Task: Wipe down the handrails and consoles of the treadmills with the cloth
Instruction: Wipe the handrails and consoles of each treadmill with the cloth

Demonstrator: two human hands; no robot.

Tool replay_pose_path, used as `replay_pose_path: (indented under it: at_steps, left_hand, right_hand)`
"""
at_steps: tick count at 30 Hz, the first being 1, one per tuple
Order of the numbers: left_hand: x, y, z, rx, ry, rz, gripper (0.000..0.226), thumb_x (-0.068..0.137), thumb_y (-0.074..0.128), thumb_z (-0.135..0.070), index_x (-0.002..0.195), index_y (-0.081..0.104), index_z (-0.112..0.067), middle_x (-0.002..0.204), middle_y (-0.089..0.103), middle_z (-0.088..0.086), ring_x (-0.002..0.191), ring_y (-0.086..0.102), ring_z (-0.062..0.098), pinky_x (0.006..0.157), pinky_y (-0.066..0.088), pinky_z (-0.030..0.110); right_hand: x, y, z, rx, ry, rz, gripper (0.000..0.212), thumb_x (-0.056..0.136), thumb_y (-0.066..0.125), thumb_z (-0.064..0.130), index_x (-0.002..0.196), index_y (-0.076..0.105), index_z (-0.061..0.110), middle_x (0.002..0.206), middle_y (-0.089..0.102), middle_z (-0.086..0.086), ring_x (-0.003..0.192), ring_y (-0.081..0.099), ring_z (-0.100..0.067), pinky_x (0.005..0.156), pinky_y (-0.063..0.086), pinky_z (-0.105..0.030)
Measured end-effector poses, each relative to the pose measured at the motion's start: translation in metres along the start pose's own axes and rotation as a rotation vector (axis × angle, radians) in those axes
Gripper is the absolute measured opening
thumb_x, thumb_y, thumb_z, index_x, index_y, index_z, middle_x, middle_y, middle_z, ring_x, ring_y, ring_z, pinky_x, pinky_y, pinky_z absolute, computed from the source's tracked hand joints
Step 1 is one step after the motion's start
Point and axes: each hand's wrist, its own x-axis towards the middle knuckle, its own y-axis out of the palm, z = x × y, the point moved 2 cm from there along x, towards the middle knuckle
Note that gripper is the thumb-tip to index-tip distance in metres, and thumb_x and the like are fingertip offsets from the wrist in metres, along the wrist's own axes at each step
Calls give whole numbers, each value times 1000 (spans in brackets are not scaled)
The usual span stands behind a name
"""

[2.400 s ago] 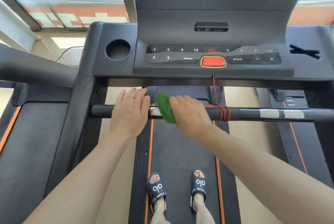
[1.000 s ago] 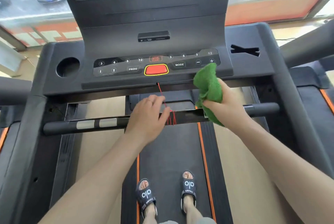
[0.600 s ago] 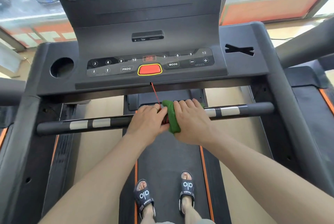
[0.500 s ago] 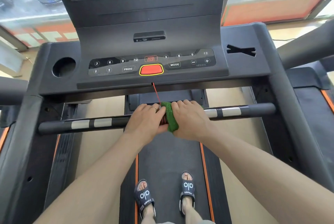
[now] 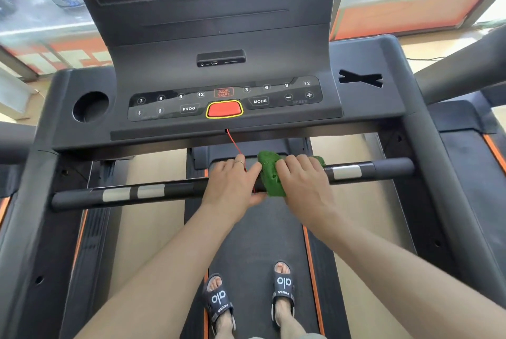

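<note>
Both forearms reach forward, palms down, onto the front handrail [image 5: 169, 191] below the console [image 5: 224, 103]. Right hand [image 5: 302, 188] wraps a green cloth [image 5: 269, 177] round the handrail just right of its middle, grip curled over cloth and bar. Left hand [image 5: 232, 188] touches the cloth's left edge, grip curled over the handrail beside a red cord [image 5: 235, 144] hanging from the console

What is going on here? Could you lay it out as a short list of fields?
Place: treadmill console, seen from a head camera
Tool: green cloth, wrapped over the front handrail
Right hand: grips the cloth around the rail
Left hand: grips the bare rail beside the cloth
Red safety cord: runs from console to rail
Feet: sandals on the belt
</note>
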Motion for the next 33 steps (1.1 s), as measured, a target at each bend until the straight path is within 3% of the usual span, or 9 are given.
replay_pose_path:
  at_steps: [3, 8, 11, 13, 15, 18, 20, 25, 33]
  left_hand:
    - [2, 3, 4, -10, -9, 18, 58, 90, 50, -70, 127, 46, -25, 112, 55, 5, 100, 59, 28, 76, 33, 37]
    - [1, 4, 5, -28, -10, 51, 51, 93, 50, -64, 122, 47, -21, 112, 59, 4, 99, 61, 29, 74, 29, 36]
    - [-1, 0, 5, -2, -30, 34, 48, 93, 53, -60, 126, 48, -25, 116, 57, 5, 102, 58, 28, 79, 35, 36]
    - [-2, -4, 2, 31, -51, 17, 48, 90, 58, -57, 124, 49, -24, 119, 51, 8, 106, 52, 29, 84, 39, 37]
    - [-1, -10, -6, 69, -39, -30, 51, 84, 67, -54, 120, 53, -21, 119, 48, 10, 105, 47, 30, 84, 41, 38]
    - [6, -22, -27, 59, 23, -128, 49, 74, 73, -45, 108, 52, -17, 107, 48, 7, 97, 46, 28, 79, 40, 38]
    - [13, -24, -41, 31, 93, -127, 49, 75, 71, -44, 109, 48, -17, 109, 46, 5, 99, 44, 27, 85, 40, 37]
    - [31, -17, -73, -45, 135, 8, 63, 80, 66, -51, 128, 43, -18, 122, 50, 4, 113, 47, 27, 97, 37, 37]
    - [41, -8, -79, -236, 59, 119, 56, 83, 71, -44, 127, 44, -22, 118, 59, -2, 109, 56, 25, 85, 40, 35]
  right_hand:
    - [16, -10, -1, 88, -22, 109, 38, 61, 79, 25, 91, 57, 17, 81, 62, -1, 73, 60, -27, 64, 39, -34]
    - [69, -25, -28, 394, 33, 1017, 35, 57, 81, 34, 86, 68, 18, 80, 70, 0, 70, 69, -21, 61, 54, -27]
    - [80, -24, -33, 497, 88, 1233, 49, 55, 86, 33, 97, 68, 16, 90, 73, -2, 77, 72, -23, 72, 60, -33]
    - [73, -21, -30, 468, 77, 1093, 42, 57, 83, 36, 90, 67, 17, 82, 70, 1, 69, 68, -20, 64, 56, -28]
    - [51, -15, -23, 329, 11, 739, 33, 65, 74, 40, 86, 59, 19, 77, 66, 4, 68, 64, -20, 59, 48, -28]
    - [4, -4, -18, 118, -108, 94, 15, 81, 56, 16, 96, 58, 15, 83, 60, -1, 76, 58, -27, 65, 45, -37]
    - [-16, 2, -35, 83, -111, -136, 28, 87, 36, 4, 100, 60, 9, 84, 56, -5, 76, 53, -29, 70, 46, -40]
    - [-31, 2, -117, 21, 6, 63, 38, 53, 71, 3, 88, 59, 13, 78, 57, -3, 72, 56, -31, 64, 44, -38]
    - [-47, -8, -142, 20, 276, 165, 44, 45, 75, 6, 84, 56, 12, 80, 60, -8, 77, 56, -34, 74, 45, -42]
